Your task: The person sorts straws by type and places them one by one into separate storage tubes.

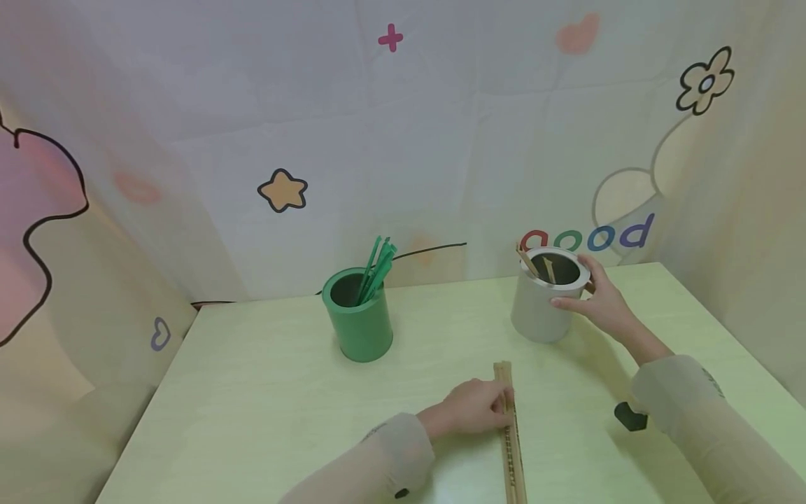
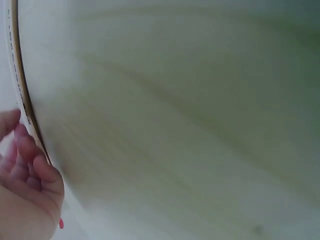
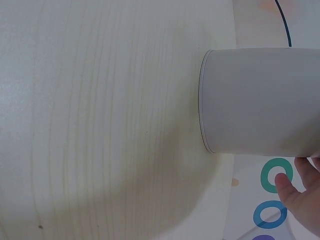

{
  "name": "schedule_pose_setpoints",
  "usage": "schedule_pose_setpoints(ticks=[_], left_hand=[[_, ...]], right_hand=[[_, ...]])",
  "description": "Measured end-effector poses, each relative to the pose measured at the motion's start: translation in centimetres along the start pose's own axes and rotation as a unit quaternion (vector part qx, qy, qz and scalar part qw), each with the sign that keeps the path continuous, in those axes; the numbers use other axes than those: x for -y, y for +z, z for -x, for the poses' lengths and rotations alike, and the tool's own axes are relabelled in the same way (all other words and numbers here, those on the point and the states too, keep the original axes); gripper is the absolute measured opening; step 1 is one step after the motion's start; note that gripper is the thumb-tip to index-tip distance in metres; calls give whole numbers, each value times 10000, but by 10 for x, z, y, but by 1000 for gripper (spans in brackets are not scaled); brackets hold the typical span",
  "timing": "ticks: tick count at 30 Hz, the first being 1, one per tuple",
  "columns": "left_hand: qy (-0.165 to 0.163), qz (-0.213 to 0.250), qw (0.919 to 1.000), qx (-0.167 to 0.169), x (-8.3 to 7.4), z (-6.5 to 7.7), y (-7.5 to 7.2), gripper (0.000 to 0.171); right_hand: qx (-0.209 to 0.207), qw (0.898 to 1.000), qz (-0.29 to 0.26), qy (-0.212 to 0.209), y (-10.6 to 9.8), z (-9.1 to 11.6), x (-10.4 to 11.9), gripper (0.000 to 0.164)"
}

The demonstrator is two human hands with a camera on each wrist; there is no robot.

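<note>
My left hand [image 1: 475, 407] pinches a long tan strip [image 1: 513, 448] with dark print along it, near its far end. In the left wrist view the strip [image 2: 21, 75] shows thin and edge-on beside the fingers. To the right, my right hand [image 1: 601, 297] grips the side of a light grey pen holder [image 1: 538, 315], thumb on the front and fingers round the rim. A couple of thin tan sticks [image 1: 527, 262] lean inside that holder. In the right wrist view the smooth holder wall [image 3: 260, 100] is seen sideways, with my fingers at its edge.
A green pen holder [image 1: 362, 332] with several thin green sticks [image 1: 376, 271] stands back left of my left hand. The pale wooden table [image 1: 264, 406] ends at a printed cloth [image 1: 340, 154] behind and at the sides.
</note>
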State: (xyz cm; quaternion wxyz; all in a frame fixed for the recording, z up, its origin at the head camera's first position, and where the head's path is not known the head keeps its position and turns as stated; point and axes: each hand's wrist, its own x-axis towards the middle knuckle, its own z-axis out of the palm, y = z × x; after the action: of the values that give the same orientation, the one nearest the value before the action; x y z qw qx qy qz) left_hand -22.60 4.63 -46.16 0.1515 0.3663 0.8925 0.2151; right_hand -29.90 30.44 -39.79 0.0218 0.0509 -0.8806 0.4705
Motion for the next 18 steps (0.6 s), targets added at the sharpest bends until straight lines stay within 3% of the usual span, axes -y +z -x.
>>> schedule_pose_setpoints(ticks=[4,9,18], left_hand=[[-547,-75,9975,-446,-2,0,1,19],[-1041,-121,9928,-573,-5,1,0,28],[-1340,-136,9897,-491,-6,0,0,37]], right_hand=[[-9,10000,-24,-5,0,1,1,99],[18,10000,-56,-3,0,1,2,99],[7,10000,-62,-7,-1,1,2,99]])
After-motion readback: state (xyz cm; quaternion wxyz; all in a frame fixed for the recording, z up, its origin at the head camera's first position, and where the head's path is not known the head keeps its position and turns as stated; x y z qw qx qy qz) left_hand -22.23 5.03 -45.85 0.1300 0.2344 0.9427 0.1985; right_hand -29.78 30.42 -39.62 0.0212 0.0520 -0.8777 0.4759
